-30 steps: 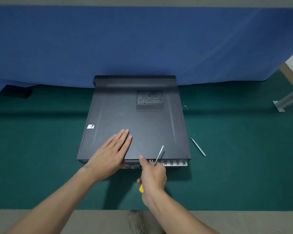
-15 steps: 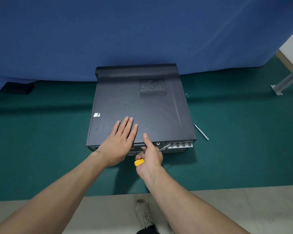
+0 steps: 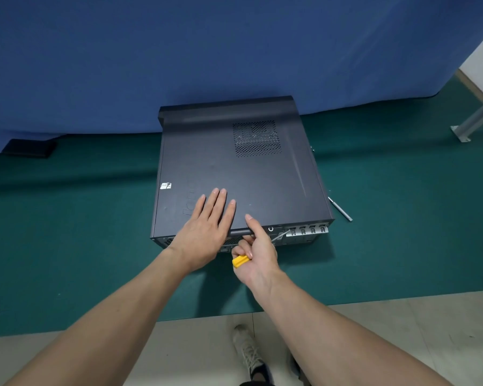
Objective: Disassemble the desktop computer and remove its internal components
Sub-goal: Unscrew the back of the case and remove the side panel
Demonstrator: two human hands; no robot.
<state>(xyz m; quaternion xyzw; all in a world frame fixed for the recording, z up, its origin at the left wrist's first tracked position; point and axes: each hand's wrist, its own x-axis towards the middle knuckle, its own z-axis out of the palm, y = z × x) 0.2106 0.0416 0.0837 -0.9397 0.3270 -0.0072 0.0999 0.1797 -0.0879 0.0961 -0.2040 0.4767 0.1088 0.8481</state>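
– Opening the case is the step in hand, yes? Where is the computer lying?
– The black metal desktop computer case (image 3: 234, 176) is lying flat on the green-covered desk (image 3: 95, 232), with its rear end facing the person. Its side panel is not yet off, so nothing inside is showing.
– And the hands?
– The left hand (image 3: 204, 227) is resting flat on the panel, fingers straight and close together. The right hand (image 3: 258, 254) is gripping the yellow-handled screwdriver (image 3: 240, 261) with curled fingers, while its thumb is pressing on the panel's near edge.
– What is the next move asking for?
– I am judging that it needs an even slide of the panel, both hands working together. Whether all screws are out, I cannot tell.
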